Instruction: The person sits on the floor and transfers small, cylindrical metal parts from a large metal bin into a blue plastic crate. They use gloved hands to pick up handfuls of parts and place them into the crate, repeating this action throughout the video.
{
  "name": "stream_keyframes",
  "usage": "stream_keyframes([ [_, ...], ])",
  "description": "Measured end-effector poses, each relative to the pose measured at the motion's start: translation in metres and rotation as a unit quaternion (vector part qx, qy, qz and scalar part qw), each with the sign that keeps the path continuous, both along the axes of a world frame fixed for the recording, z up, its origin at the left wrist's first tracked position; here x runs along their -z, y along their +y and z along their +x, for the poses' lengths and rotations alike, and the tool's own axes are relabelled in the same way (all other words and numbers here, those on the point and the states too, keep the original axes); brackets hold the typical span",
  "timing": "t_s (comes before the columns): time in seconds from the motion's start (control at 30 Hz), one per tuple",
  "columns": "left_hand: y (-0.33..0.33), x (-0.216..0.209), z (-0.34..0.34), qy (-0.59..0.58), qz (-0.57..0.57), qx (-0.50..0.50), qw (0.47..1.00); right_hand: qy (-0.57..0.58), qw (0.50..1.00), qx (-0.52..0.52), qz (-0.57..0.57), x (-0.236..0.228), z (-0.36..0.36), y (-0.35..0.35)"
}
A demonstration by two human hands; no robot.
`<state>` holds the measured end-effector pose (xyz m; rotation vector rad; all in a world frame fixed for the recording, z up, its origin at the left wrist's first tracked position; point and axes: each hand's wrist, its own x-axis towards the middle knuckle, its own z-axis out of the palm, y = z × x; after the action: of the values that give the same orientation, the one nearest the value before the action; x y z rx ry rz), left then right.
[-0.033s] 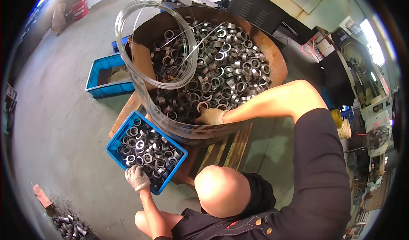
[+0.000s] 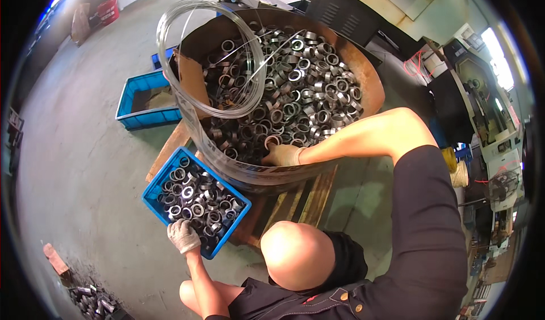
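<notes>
A large round bin [image 2: 372, 87] with a rusty brown wall stands on a wooden pallet [image 2: 295, 203] and is filled with loose metal rings [image 2: 306, 93], grey and shiny, piled in no order. A coil of clear tubing [image 2: 170, 25] and thin wire rests over the bin's left rim, beside a flap of brown cardboard [image 2: 190, 81].

The right hand [image 2: 281, 155], gloved in pale fabric, reaches into the near edge of the bin and lies on the ring pile; its grip is closed around one ring [image 2: 271, 142] at the fingertips.

A small blue plastic crate [image 2: 152, 192] sits on the floor against the pallet, just below the bin, filled with the same metal rings. The left hand [image 2: 183, 236], also gloved, has its grip clenched on the crate's near rim.

A second blue crate [image 2: 131, 118] stands further left on the concrete floor [image 2: 74, 150]; its contents are unclear. A brick [image 2: 55, 259] and a heap of dark metal parts [image 2: 91, 300] lie at lower left
</notes>
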<state>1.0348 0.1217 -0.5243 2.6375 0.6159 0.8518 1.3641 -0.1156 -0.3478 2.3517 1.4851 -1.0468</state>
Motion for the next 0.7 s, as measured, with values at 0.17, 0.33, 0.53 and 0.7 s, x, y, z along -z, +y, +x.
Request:
stream_keyframes([
  [0.17, -0.004, -0.007, 0.006, -0.017, 0.004, 0.018, 1.0, -0.011, 0.999, -0.029, -0.018, 0.011, 0.005, -0.006],
  [0.33, 0.002, -0.001, -0.002, -0.018, 0.013, 0.006, 1.0, -0.005, 0.999, 0.015, -0.033, -0.006, -0.005, 0.007],
  [0.53, -0.002, 0.0, 0.004, -0.017, 0.004, 0.013, 1.0, -0.006, 0.991, 0.125, -0.045, 0.0, 0.0, 0.004],
  [0.7, 0.001, -0.003, -0.003, -0.014, 0.0, 0.014, 1.0, -0.033, 0.994, 0.085, -0.052, -0.023, -0.016, 0.007],
])
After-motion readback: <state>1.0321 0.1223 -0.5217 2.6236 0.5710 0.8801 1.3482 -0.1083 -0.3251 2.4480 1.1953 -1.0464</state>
